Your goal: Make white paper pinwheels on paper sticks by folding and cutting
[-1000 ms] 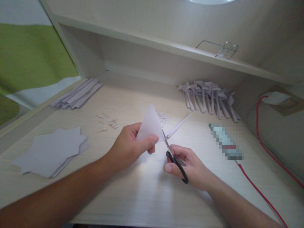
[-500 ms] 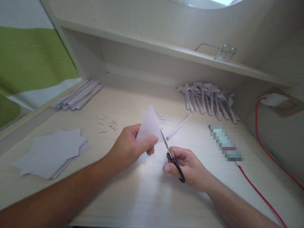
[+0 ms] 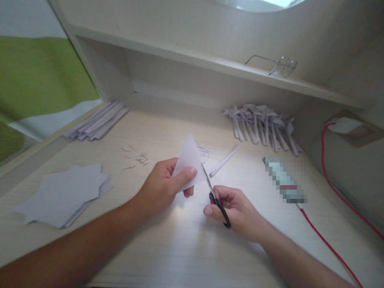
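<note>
My left hand (image 3: 163, 186) pinches a folded white paper triangle (image 3: 189, 160) between thumb and fingers, point up, above the desk (image 3: 180, 248). My right hand (image 3: 235, 212) grips black-handled scissors (image 3: 217, 200), whose blades run up along the right edge of the triangle. The blade tips are partly hidden by the paper. A thin white paper strip (image 3: 225, 160) lies on the desk just beyond the scissors.
A stack of white paper sheets (image 3: 63, 194) lies at the left. Folded paper strips (image 3: 99, 120) lie at the back left, finished paper pieces (image 3: 261, 126) at the back right. Small scraps (image 3: 136, 156), a blurred object (image 3: 283, 180), a red cable (image 3: 330, 188). Glasses (image 3: 276, 66) rest on the shelf.
The scissors and my right hand have shifted slightly left and up along the paper's edge. My left hand holds the triangle almost where it was.
</note>
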### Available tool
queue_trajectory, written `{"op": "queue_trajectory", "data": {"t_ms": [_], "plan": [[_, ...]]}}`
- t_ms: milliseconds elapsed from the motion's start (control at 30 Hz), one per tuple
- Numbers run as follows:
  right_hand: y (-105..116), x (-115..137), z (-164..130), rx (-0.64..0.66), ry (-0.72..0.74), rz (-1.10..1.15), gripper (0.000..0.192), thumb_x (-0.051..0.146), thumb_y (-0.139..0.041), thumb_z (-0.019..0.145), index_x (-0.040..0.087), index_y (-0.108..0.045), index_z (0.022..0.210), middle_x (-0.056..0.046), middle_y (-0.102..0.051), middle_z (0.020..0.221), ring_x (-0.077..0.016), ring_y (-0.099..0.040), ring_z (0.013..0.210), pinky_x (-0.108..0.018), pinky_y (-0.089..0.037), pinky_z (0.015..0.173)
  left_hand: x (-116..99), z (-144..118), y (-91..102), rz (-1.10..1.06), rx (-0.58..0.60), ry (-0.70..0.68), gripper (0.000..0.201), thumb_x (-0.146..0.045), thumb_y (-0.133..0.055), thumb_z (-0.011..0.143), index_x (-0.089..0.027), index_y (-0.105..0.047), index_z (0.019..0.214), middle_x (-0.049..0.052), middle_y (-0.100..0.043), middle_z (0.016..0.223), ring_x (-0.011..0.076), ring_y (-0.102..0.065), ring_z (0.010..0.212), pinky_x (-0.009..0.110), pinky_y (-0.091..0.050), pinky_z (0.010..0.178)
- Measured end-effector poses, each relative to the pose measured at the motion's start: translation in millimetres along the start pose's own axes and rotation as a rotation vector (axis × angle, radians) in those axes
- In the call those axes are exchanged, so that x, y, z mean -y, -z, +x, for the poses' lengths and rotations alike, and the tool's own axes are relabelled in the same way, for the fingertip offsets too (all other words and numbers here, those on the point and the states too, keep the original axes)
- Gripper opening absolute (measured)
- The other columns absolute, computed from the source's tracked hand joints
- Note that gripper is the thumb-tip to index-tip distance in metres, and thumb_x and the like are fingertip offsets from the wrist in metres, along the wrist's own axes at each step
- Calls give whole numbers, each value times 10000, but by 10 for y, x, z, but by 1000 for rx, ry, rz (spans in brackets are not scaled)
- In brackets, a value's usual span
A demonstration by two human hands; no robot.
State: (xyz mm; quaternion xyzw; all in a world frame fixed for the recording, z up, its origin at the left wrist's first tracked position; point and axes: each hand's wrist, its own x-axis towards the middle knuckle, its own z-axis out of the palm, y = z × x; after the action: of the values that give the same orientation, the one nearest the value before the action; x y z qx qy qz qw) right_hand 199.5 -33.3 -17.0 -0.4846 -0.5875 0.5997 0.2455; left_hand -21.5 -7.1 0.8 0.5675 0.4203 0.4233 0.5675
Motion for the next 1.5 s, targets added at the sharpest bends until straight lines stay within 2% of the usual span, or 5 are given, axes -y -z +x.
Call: {"op": "queue_trajectory", "data": {"t_ms": [667,900,1067,1300,1500], "plan": [[17,-48,13,19,20,23,470,546,-848,759,183,-556,705,53,-420,641,-103,-342,600,-260,-260,539,14,-5,-18,-15,67,11,372,-430,-659,907,-159,-644,652,9,-651,588,138,-583,576,264,-456,626],[-11,14,9,28,-4,51,501,594,-840,741,186,-550,731,46,-431,663,-113,-358,622,-267,-266,558,67,-5,-30,-21,147,57,344,-416,-650,915,-160,-638,685,-2,-636,582,127,-563,560,256,-442,609],[-18,17,18,42,10,61,493,612,-827,744,178,-596,785,15,-513,728,-129,-395,661,-278,-308,602,60,9,-40,-37,197,67,325,-421,-650,902,-166,-638,701,-5,-633,577,132,-566,554,259,-444,610],[-21,50,19,54,45,109,467,607,-811,769,178,-629,793,-21,-637,820,-150,-498,717,-274,-373,640,49,2,-66,23,74,40,444,-492,-572,956,-157,-669,682,23,-671,636,136,-579,597,251,-426,609],[-14,37,25,56,42,88,462,604,-800,783,169,-647,802,-46,-671,868,-160,-515,740,-278,-387,645,58,-18,-86,-43,104,64,429,-503,-581,960,-155,-665,725,8,-643,612,127,-565,572,240,-420,576]]}}
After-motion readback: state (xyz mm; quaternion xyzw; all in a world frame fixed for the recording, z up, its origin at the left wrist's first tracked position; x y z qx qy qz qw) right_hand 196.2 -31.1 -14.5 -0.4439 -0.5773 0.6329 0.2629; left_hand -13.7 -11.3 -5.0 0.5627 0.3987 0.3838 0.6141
